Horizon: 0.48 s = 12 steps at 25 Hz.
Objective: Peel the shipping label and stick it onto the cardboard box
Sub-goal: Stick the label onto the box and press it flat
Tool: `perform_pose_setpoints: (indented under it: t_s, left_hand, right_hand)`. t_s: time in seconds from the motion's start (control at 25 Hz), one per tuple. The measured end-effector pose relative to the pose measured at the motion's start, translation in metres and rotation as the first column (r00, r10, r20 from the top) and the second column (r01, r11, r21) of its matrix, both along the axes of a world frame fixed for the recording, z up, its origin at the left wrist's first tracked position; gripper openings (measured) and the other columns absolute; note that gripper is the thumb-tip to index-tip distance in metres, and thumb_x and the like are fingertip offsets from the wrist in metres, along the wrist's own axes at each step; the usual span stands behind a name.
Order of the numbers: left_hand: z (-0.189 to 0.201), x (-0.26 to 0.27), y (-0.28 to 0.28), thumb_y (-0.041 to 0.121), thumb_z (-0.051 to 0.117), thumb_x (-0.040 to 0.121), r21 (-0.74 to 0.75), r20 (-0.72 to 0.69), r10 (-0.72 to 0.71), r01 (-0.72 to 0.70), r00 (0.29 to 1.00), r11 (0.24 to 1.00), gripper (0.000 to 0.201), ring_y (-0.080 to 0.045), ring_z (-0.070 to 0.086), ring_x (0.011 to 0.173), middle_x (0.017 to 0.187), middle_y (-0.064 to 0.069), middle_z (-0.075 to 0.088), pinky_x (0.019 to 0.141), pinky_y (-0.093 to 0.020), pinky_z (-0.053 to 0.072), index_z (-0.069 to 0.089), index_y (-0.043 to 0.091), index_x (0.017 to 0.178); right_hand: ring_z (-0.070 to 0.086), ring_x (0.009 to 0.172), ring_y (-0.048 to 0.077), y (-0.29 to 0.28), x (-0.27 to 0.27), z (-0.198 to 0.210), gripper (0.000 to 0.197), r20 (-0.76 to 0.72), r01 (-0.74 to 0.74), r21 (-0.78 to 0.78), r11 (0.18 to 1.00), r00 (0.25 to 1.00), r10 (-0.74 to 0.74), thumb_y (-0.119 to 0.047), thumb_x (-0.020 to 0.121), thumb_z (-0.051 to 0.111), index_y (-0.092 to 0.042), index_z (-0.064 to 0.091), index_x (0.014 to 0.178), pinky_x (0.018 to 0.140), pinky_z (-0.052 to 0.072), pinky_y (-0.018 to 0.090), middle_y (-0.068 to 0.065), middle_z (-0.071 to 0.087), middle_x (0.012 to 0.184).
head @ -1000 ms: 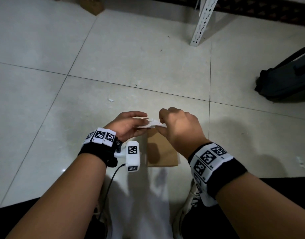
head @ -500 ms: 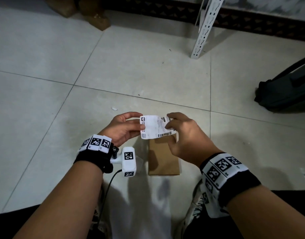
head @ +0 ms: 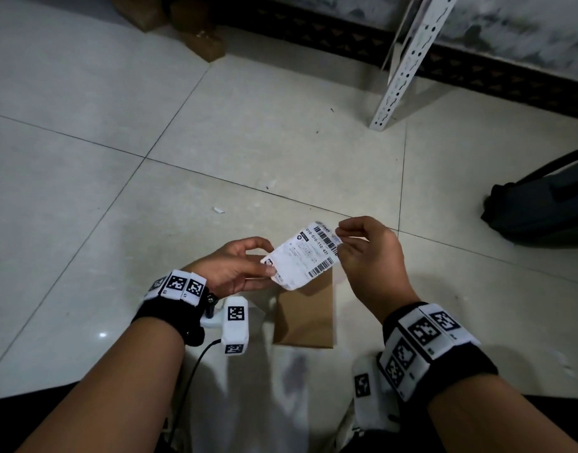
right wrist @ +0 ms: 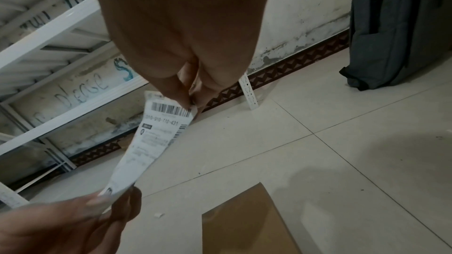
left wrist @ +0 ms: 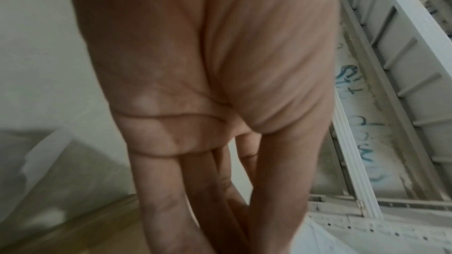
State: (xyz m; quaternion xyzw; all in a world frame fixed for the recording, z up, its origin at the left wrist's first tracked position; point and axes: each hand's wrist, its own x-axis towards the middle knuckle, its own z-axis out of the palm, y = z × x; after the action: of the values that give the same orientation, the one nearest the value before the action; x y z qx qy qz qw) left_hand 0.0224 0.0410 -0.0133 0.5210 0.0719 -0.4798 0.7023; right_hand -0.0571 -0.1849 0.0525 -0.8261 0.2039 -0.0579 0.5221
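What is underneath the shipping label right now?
Held up by the left hand and right hand, the shipping label hangs above the cardboard box; the label hides the box's far end.

Crinkled white paper label (head: pixel 302 256), matt brown cardboard box (head: pixel 305 317), glossy pale floor tiles (head: pixel 85 158), perforated white-painted metal upright (head: pixel 402 67).

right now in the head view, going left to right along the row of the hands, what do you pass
left hand → shipping label, pinched at opposite corners by both hands → right hand → dark bag on the floor at the far right
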Motion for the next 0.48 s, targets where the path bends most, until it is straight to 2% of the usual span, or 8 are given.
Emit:
perform_pose_setpoints:
  t_s: [0.04,0.12,0.2,0.28,0.32,0.4,0.48]
  left_hand:
    - [0.001,-0.002,-0.001,-0.018,0.066,0.080,0.014,0.004,-0.062,0.062,0.998,0.998,0.037,-0.031,0.073,0.093,0.108,-0.020,0.072,0.076,-0.035,0.063,0.061,0.011,0.102]
    - [0.002,-0.006,-0.009,-0.024,0.063,0.079,0.066,0.000,-0.173,0.173,0.985,0.983,0.045,-0.031,0.073,0.096,0.110,-0.018,0.072,0.075,-0.035,0.063,0.060,0.005,0.114]
    - [0.003,-0.010,-0.019,-0.022,0.065,0.079,0.095,-0.024,-0.267,0.268,0.963,0.959,0.055,-0.029,0.071,0.102,0.114,-0.017,0.071,0.075,-0.034,0.062,0.057,0.003,0.127]
    - [0.004,-0.013,-0.026,-0.017,0.067,0.081,0.097,-0.026,-0.358,0.359,0.933,0.928,0.053,-0.025,0.071,0.101,0.116,-0.013,0.072,0.075,-0.030,0.061,0.061,0.006,0.129]
    - [0.004,-0.015,-0.028,-0.016,0.067,0.081,0.108,-0.014,-0.388,0.387,0.922,0.916,0.051,-0.025,0.071,0.104,0.117,-0.012,0.073,0.080,-0.031,0.059,0.063,0.007,0.127]
    - [0.001,-0.017,-0.031,-0.016,0.069,0.079,0.148,0.012,-0.414,0.408,0.910,0.901,0.053,-0.034,0.065,0.118,0.124,-0.017,0.070,0.095,-0.042,0.050,0.062,0.002,0.128]
    - [-0.002,-0.020,-0.033,-0.009,0.078,0.072,0.143,0.038,-0.436,0.427,0.899,0.893,0.059,-0.042,0.058,0.121,0.129,-0.028,0.063,0.101,-0.053,0.039,0.062,0.000,0.128]
  right_hand:
    - [0.073,0.083,0.007,-0.001,0.001,-0.001,0.020,-0.020,0.003,-0.024,1.000,1.000,-0.003,-0.001,0.087,0.062,-0.019,0.069,0.091,0.067,0.053,0.014,-0.003,0.075,0.089]
    - [0.071,0.079,0.008,-0.001,0.002,-0.004,0.018,-0.052,-0.018,-0.029,0.999,0.999,0.016,-0.005,0.088,0.066,-0.021,0.070,0.081,0.065,0.049,0.013,-0.004,0.074,0.082]
    - [0.071,0.082,0.012,0.001,0.004,-0.005,0.017,-0.061,-0.060,-0.004,0.998,0.996,0.059,-0.006,0.090,0.066,-0.020,0.070,0.081,0.068,0.055,0.021,-0.002,0.074,0.083]
    - [0.072,0.079,0.018,0.005,0.004,-0.004,0.018,-0.070,-0.079,0.051,0.996,0.994,0.082,-0.005,0.092,0.062,-0.021,0.067,0.085,0.066,0.059,0.031,0.003,0.072,0.084]
    - [0.073,0.077,0.020,0.005,0.004,-0.004,0.017,-0.068,-0.081,0.061,0.995,0.994,0.085,-0.006,0.094,0.060,-0.022,0.064,0.087,0.062,0.058,0.031,0.004,0.071,0.084]
    - [0.071,0.074,0.021,0.006,0.004,-0.004,0.018,-0.060,-0.078,0.032,0.996,0.995,0.080,-0.006,0.095,0.054,-0.024,0.055,0.093,0.054,0.050,0.028,0.004,0.069,0.085]
    - [0.070,0.070,0.021,0.003,0.003,-0.005,0.022,-0.040,-0.091,0.009,0.996,0.995,0.092,-0.001,0.094,0.049,-0.022,0.054,0.091,0.051,0.046,0.027,0.006,0.067,0.082]
